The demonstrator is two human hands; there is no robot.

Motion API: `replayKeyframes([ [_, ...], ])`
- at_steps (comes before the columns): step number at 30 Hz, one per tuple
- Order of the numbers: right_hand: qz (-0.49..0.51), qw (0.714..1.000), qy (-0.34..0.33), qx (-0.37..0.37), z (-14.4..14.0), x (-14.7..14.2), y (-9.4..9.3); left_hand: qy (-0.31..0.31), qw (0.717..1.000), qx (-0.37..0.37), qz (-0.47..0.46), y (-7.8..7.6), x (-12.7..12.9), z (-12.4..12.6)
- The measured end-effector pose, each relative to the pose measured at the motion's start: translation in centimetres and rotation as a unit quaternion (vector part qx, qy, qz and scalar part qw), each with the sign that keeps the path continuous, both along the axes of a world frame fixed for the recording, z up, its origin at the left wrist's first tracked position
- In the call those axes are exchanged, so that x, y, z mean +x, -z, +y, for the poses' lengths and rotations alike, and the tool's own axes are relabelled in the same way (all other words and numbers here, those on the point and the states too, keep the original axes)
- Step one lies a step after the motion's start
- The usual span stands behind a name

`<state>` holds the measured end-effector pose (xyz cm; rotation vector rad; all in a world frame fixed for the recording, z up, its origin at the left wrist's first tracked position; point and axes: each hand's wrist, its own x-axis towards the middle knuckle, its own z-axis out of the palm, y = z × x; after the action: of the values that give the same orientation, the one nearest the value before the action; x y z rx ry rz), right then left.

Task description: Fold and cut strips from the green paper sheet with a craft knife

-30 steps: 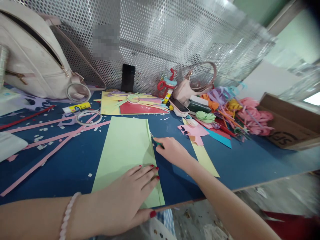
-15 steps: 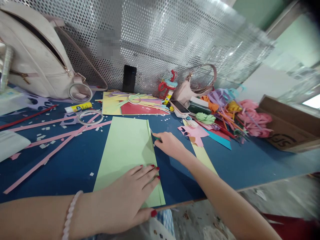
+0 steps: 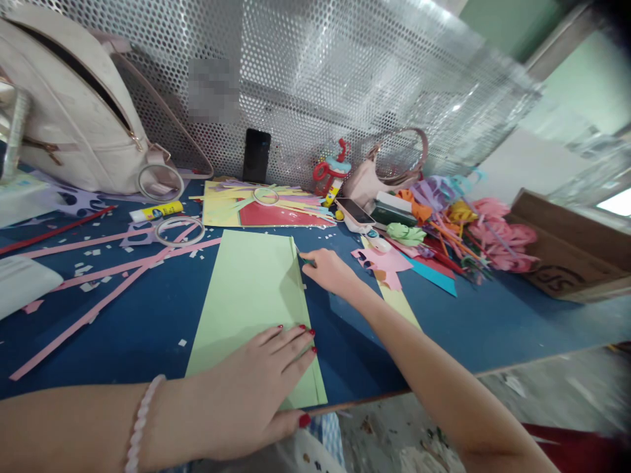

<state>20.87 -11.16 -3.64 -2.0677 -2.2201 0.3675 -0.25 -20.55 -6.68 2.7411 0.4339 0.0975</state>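
Note:
A sheet of light green paper (image 3: 246, 282) lies lengthwise before me on the blue tabletop, with a narrow strip marked off along its right edge. My left hand (image 3: 269, 374) is spread flat over the sheet's lower right part, fingertips at that strip. Beyond it, my right hand (image 3: 328, 270) is closed around a slim craft knife (image 3: 306, 261) with a dark green handle. Its thin tip is at the paper's right edge, near the upper corner. The fingers hide most of the knife.
Behind the sheet are paper strips (image 3: 290, 197), a red sheet (image 3: 276, 215) and an upright phone (image 3: 257, 156). Pink strips (image 3: 98, 303), a glue stick (image 3: 156, 211) and tape rolls (image 3: 179, 230) lie left. Paper flowers (image 3: 500, 230) and a cardboard box (image 3: 572, 253) stand right.
My right hand has shifted slightly up and left along the paper's right edge, still closed on the craft knife. My left hand stays flat on the sheet.

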Motion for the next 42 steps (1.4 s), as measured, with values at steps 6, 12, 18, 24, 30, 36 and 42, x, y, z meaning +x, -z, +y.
replayKeyframes([
  [6,-0.006,1.000,-0.003,0.005,1.2,0.0,0.0,0.003,1.000,-0.004,0.007,-0.1,0.0,0.0],
  [12,-0.025,1.000,-0.007,0.018,2.4,0.2,0.2,0.000,1.000,0.010,0.021,-0.5,0.0,-0.1],
  [18,-0.075,0.996,0.042,0.039,2.2,1.5,0.5,0.012,0.994,0.093,-0.064,-0.4,0.1,-0.6],
  [24,-0.114,0.990,0.075,0.044,1.7,2.8,0.2,0.124,0.965,0.205,-0.107,-1.2,0.0,-1.5],
  [30,-0.042,0.997,-0.021,0.062,0.9,2.7,-1.4,0.057,0.974,0.053,-0.214,-3.0,-0.8,0.1],
  [36,0.277,0.899,-0.305,-0.150,-0.8,2.0,-3.3,-0.300,0.827,-0.260,-0.397,-4.1,-2.0,6.2],
  [42,0.327,0.892,-0.230,-0.213,2.4,3.5,-3.3,-0.418,0.683,-0.382,-0.462,-3.4,-3.1,11.0],
])
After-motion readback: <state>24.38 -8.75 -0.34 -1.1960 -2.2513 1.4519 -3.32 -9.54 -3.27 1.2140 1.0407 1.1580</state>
